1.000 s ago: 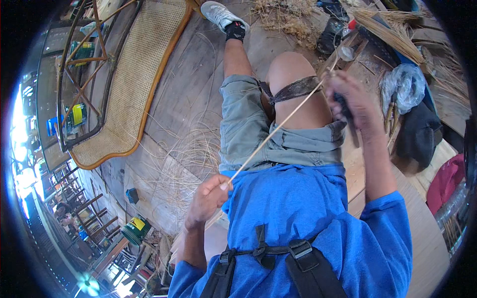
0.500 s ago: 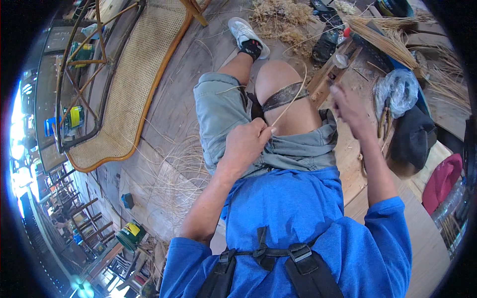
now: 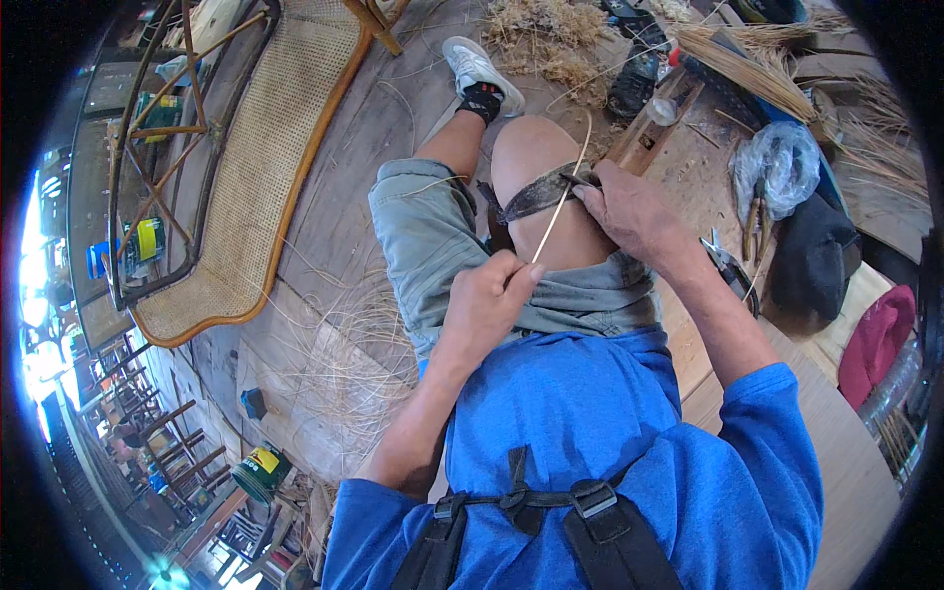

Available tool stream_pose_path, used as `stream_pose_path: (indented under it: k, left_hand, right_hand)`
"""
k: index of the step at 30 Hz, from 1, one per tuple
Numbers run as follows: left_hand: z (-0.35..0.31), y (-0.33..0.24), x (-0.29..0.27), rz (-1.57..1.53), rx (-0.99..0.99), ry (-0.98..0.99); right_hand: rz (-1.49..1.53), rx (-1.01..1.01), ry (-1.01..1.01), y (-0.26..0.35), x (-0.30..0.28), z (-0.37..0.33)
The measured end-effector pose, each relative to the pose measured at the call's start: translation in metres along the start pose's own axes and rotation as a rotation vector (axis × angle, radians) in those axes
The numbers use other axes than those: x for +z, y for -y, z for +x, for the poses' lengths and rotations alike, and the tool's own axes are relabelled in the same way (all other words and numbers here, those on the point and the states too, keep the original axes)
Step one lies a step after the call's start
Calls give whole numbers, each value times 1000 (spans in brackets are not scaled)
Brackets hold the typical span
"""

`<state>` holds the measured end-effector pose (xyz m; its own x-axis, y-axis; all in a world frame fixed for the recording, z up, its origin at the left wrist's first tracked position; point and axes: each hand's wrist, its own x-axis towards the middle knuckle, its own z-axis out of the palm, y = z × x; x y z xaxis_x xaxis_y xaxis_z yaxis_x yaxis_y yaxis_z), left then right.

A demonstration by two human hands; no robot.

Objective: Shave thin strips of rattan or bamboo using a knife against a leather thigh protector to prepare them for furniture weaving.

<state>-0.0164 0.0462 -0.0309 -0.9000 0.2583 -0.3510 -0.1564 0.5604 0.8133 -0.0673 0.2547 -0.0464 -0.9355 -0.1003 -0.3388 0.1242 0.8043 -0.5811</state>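
A pale, thin cane strip [image 3: 562, 211] runs from my left hand [image 3: 489, 300] up across my bent right knee. My left hand is closed in a pinch on the strip's near end, just above my lap. Around the knee is tied a dark cloth band [image 3: 536, 199], and the strip crosses over it. At the band's right side sits my right hand [image 3: 631, 214], fingers curled and thumb pressed in beside the strip. Whatever is between those fingertips is dark and too small to make out.
A woven cane panel with a wooden frame [image 3: 251, 187] stands at the left. Loose strands [image 3: 354, 344] litter the floor there. Shavings [image 3: 551, 39] lie ahead. At the right are a wooden block [image 3: 644, 138], a clear plastic bag [image 3: 782, 167], a black cap [image 3: 814, 261] and a cane bundle [image 3: 752, 79].
My right hand has moved left and inward from beside the wooden block to the knee band. My left hand keeps its pinch on the strip, which now lies straighter.
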Motion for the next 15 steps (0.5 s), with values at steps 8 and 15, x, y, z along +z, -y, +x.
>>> stream_pose_path:
  k: [8,15]
  left_hand:
    - [44,-3,18,-344,-154,3]
    - [35,12,15,-335,-173,21]
  right_hand:
    - [-58,-147,-159,-18,-1,-2]
    - [-134,-90,-39,15,16,-8]
